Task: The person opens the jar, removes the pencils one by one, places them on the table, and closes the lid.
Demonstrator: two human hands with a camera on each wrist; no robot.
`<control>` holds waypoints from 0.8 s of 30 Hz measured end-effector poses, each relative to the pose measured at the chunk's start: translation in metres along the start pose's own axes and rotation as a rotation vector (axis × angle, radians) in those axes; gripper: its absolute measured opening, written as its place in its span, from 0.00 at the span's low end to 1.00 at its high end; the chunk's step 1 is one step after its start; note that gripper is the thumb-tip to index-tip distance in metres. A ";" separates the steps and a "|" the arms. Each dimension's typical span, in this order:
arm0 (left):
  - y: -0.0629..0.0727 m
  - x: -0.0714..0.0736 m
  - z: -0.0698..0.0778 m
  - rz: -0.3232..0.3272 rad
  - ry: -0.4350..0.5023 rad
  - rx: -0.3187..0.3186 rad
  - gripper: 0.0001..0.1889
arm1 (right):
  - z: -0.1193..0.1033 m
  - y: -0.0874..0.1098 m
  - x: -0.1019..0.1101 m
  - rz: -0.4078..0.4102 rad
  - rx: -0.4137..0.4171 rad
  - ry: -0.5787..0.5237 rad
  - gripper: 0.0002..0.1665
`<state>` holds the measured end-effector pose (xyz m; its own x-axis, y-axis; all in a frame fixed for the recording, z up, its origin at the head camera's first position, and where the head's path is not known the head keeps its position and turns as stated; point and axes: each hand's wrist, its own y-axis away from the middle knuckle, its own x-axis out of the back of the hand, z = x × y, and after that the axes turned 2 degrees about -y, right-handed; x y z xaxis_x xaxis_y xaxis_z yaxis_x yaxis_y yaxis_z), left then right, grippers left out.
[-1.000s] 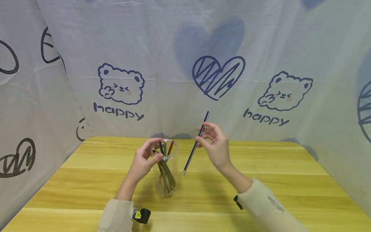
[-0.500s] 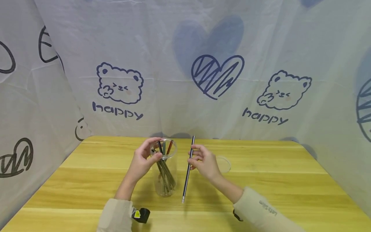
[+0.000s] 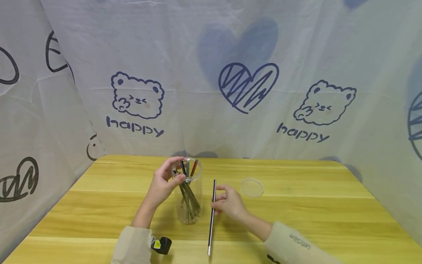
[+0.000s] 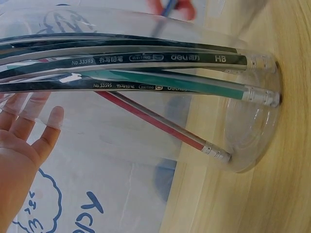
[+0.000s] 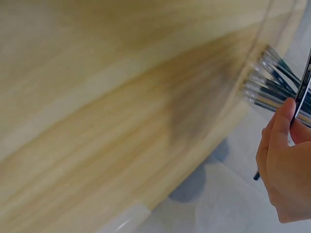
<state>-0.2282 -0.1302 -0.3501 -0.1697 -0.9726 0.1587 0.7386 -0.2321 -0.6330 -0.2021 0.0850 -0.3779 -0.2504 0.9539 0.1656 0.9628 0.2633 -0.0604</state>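
Observation:
A clear plastic jar (image 3: 194, 190) stands upright on the table, and my left hand (image 3: 163, 179) grips it near the rim from the left. Several pencils (image 4: 194, 60) lean inside it, dark green, green and red, with their eraser ends down at the jar's base. To the right of the jar, my right hand (image 3: 229, 202) pinches a dark striped pencil (image 3: 212, 220) between thumb and fingers. This pencil is nearly upright in the head view, its eraser end lowest. In the right wrist view the same pencil (image 5: 302, 92) overlaps the pencils in the jar.
A clear round lid (image 3: 252, 187) lies on the wooden table (image 3: 313, 205), behind and to the right of my right hand. A white cloth (image 3: 197, 128) with blue drawings hangs along the table's far edge.
My right hand has come down toward the table and nearer to me with the pencil, which now stands more upright. The clear lid has come into sight. My left hand stays on the jar.

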 end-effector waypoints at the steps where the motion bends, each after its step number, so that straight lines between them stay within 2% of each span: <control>1: 0.000 0.000 0.000 0.000 0.001 0.000 0.22 | 0.002 0.000 -0.001 -0.009 -0.016 0.010 0.30; 5: 0.000 0.000 0.000 0.000 0.005 0.005 0.22 | 0.007 0.001 -0.007 -0.027 -0.076 0.055 0.30; 12: 0.000 0.000 0.000 0.000 0.002 0.013 0.22 | 0.015 -0.002 -0.013 -0.017 -0.154 0.072 0.31; 24: 0.001 0.000 0.000 -0.001 -0.006 0.004 0.22 | 0.019 -0.007 -0.017 -0.034 -0.183 0.114 0.27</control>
<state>-0.2277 -0.1304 -0.3503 -0.1664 -0.9724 0.1637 0.7413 -0.2328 -0.6294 -0.2065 0.0696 -0.3991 -0.2801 0.9196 0.2754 0.9589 0.2545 0.1252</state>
